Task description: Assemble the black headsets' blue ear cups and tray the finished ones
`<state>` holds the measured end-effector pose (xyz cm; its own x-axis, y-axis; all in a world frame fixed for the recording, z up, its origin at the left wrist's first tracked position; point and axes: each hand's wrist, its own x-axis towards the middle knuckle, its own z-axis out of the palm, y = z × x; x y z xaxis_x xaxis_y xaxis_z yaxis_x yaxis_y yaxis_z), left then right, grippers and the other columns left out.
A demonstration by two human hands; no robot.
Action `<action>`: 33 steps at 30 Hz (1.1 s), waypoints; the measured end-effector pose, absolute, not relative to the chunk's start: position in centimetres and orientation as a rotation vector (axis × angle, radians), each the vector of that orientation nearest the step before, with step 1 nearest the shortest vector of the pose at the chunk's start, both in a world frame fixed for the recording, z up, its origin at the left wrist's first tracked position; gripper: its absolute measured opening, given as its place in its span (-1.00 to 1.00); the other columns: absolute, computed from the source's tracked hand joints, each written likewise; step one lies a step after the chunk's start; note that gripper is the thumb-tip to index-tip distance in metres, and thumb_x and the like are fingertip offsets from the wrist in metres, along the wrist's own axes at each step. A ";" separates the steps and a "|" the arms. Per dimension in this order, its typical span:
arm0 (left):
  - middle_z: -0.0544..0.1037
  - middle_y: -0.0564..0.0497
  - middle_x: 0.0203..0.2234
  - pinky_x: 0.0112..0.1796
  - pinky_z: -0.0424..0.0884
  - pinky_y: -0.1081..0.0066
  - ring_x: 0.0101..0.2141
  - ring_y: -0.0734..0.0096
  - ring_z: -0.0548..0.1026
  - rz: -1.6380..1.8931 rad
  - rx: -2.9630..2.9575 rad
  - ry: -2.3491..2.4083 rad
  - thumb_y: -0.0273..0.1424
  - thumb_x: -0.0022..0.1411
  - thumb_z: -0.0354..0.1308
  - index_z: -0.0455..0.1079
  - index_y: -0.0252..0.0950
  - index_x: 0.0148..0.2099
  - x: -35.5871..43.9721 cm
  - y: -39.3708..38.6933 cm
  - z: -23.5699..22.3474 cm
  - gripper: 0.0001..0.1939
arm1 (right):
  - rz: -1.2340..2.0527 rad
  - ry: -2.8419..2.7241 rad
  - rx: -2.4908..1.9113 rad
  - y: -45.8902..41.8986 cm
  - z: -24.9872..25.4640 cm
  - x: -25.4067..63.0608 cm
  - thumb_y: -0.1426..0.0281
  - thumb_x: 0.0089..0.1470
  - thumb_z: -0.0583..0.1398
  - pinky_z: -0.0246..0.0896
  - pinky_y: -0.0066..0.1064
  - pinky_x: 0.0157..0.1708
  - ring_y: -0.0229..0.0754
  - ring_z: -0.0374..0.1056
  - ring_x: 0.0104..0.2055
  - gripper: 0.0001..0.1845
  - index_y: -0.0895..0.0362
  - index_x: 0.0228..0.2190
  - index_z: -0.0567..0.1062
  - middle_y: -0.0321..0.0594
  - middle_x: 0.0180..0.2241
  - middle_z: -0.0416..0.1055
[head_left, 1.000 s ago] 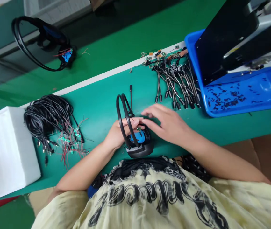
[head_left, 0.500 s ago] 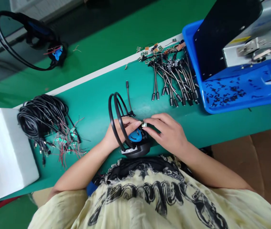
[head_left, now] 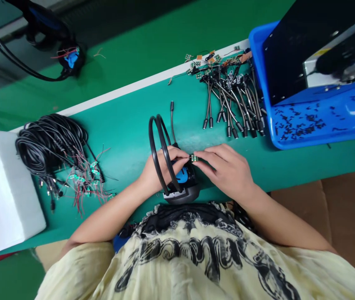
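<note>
A black headset [head_left: 161, 154] with a double wire headband stands on its earcup [head_left: 183, 189], which has a blue inner part, at the near edge of the green bench [head_left: 127, 129]. My left hand [head_left: 161, 168] reaches through the headband and pinches a small green circuit board [head_left: 193, 158] above the earcup. My right hand [head_left: 227, 171] pinches the same board from the right, fingers closed. A thin microphone boom [head_left: 172, 121] sticks up behind the earcup.
A bundle of black cables [head_left: 52, 146] with red wire ends lies at the left beside a white foam box [head_left: 2, 191]. Several microphone booms [head_left: 230, 104] lie at the back right next to a blue tray [head_left: 315, 121] with a machine. Another headset [head_left: 39, 37] lies beyond the bench.
My right hand came down from hovering over the earcup and closed its fingertips on the small board with the left. The view shifted slightly.
</note>
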<state>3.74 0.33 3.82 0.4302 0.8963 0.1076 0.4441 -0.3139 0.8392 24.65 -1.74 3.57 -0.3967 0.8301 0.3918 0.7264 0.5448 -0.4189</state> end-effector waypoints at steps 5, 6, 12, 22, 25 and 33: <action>0.59 -0.04 -0.20 -0.07 0.52 0.34 -0.12 0.40 0.55 0.798 2.149 0.945 -0.48 0.32 0.12 0.46 -0.27 -0.07 2.4 -0.4 3.2 -0.84 | 0.433 -2.152 -1.261 -1.8 2.7 24.3 0.33 0.13 0.26 0.34 -0.37 -0.19 -0.20 0.40 -0.21 -0.77 0.13 -0.16 0.55 -0.20 -0.25 0.49; 0.59 -0.04 -0.17 -0.05 0.52 0.34 -0.10 0.40 0.54 0.790 2.152 0.939 -0.49 0.33 0.11 0.46 -0.26 -0.05 2.2 -0.6 2.9 -0.83 | 0.474 -2.136 -1.256 -1.8 2.6 24.2 0.32 0.13 0.27 0.34 -0.37 -0.18 -0.20 0.40 -0.20 -0.76 0.13 -0.16 0.55 -0.20 -0.25 0.49; 0.57 -0.09 -0.08 -0.01 0.51 0.31 -0.05 0.36 0.53 0.773 2.136 0.956 -0.46 0.29 0.18 0.42 -0.29 -0.01 1.5 -1.6 2.2 -0.78 | 0.733 -2.054 -1.186 -2.1 1.7 23.9 0.34 0.13 0.26 0.37 -0.41 -0.15 -0.25 0.42 -0.18 -0.77 0.11 -0.14 0.55 -0.21 -0.23 0.49; 0.61 -0.05 -0.18 -0.03 0.49 0.45 -0.07 0.43 0.55 0.727 2.161 0.891 -0.50 0.29 0.17 0.44 -0.30 -0.02 1.1 -2.2 1.5 -0.79 | 1.034 -1.951 -1.117 -2.5 1.1 23.6 0.34 0.13 0.26 0.38 -0.46 -0.21 -0.30 0.45 -0.23 -0.79 0.08 -0.16 0.56 -0.24 -0.24 0.51; 0.61 -0.03 -0.18 -0.07 0.50 0.48 -0.11 0.46 0.56 0.656 2.212 0.841 -0.49 0.32 0.13 0.44 -0.29 -0.05 1.0 -1.8 1.7 -0.83 | 1.071 -1.948 -1.186 -2.2 1.3 24.6 0.34 0.12 0.27 0.38 -0.46 -0.24 -0.31 0.43 -0.27 -0.71 0.07 -0.08 0.53 -0.24 -0.24 0.50; 0.60 -0.07 -0.18 -0.08 0.50 0.35 -0.14 0.36 0.56 0.415 2.431 0.662 -0.46 0.36 0.06 0.44 -0.32 -0.05 1.5 -0.4 2.3 -0.82 | 0.999 -1.948 -1.327 -2.9 1.1 26.9 0.32 0.16 0.23 0.38 -0.43 -0.28 -0.30 0.41 -0.31 -0.75 0.06 -0.10 0.53 -0.20 -0.21 0.49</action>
<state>1.46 -0.41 2.32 0.8287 0.5421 0.1395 0.3619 -0.7091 0.6052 26.87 -2.93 1.08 -0.3425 0.9383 0.0471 0.5094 0.2275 -0.8299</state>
